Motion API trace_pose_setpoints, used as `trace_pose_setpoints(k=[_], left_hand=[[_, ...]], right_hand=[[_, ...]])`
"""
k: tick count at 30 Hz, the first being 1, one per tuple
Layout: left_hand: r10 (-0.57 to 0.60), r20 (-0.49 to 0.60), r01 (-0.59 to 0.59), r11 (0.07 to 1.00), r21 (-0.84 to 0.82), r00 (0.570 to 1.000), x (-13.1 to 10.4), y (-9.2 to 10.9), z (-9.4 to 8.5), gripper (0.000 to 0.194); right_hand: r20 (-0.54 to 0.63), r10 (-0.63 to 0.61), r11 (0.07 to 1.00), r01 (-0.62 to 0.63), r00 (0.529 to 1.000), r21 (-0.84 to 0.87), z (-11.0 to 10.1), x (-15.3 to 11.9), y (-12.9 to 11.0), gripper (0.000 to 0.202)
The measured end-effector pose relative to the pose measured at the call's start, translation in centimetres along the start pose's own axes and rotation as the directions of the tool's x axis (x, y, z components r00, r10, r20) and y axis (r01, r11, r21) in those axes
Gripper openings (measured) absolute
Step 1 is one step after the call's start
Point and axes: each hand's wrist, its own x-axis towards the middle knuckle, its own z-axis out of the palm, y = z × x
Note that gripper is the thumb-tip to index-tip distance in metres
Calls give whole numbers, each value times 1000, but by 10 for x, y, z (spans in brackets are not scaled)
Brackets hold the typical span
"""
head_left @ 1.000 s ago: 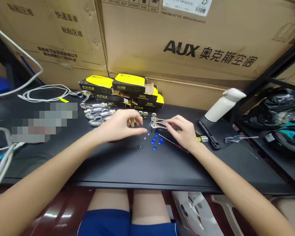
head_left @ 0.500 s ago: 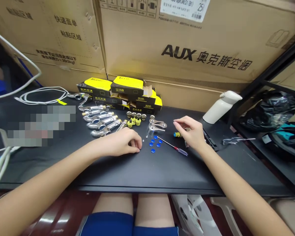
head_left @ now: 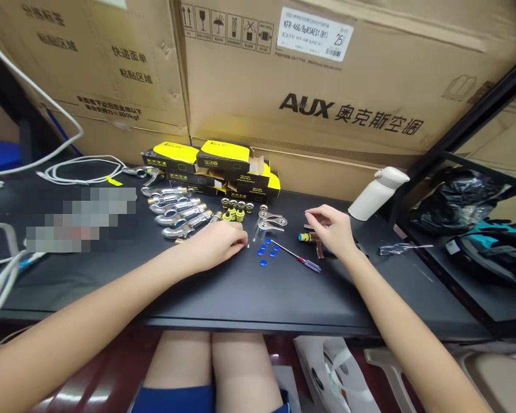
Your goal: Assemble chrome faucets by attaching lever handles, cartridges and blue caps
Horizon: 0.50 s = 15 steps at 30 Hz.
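My left hand [head_left: 223, 244] rests on the black table with thumb and forefinger pinched beside a tiny screw [head_left: 248, 246]; whether they hold anything is too small to tell. Just right of it lie several blue discs [head_left: 263, 263] and a screwdriver [head_left: 301, 259]. My right hand [head_left: 330, 226] hovers above a chrome part with a blue-and-yellow end [head_left: 305, 237], its thumb and forefinger closed at the tips on something I cannot make out. Metal lever handles [head_left: 273, 219] lie between the hands. Yellow-green cartridges [head_left: 233, 214] and metal rings [head_left: 237, 204] stand behind my left hand.
Chrome faucet bodies [head_left: 180, 212] lie at the left, before stacked black-and-yellow boxes [head_left: 223, 155]. A white bottle [head_left: 376, 195] stands at the back right, with a clear plastic bag [head_left: 402, 248] nearer. A white cable [head_left: 77, 172] lies coiled at the back left. Large cartons [head_left: 241, 86] stand behind.
My left hand has moved slightly forward to the tiny screw, and its thumb and forefinger have come together. My right hand stays pinched near the same place. The camera view has shifted slightly.
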Motion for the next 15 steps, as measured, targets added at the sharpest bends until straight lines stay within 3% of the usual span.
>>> trace_pose_setpoints(k=[10, 15], left_hand=[[-31, 7, 27, 941, 337, 1000, 0, 11, 7, 26], [-13, -51, 30, 933, 359, 999, 0, 13, 14, 25]], right_hand=[[44, 52, 996, -49, 998, -69, -9, 4, 15, 15], [39, 73, 995, -69, 997, -78, -14, 4, 16, 16]])
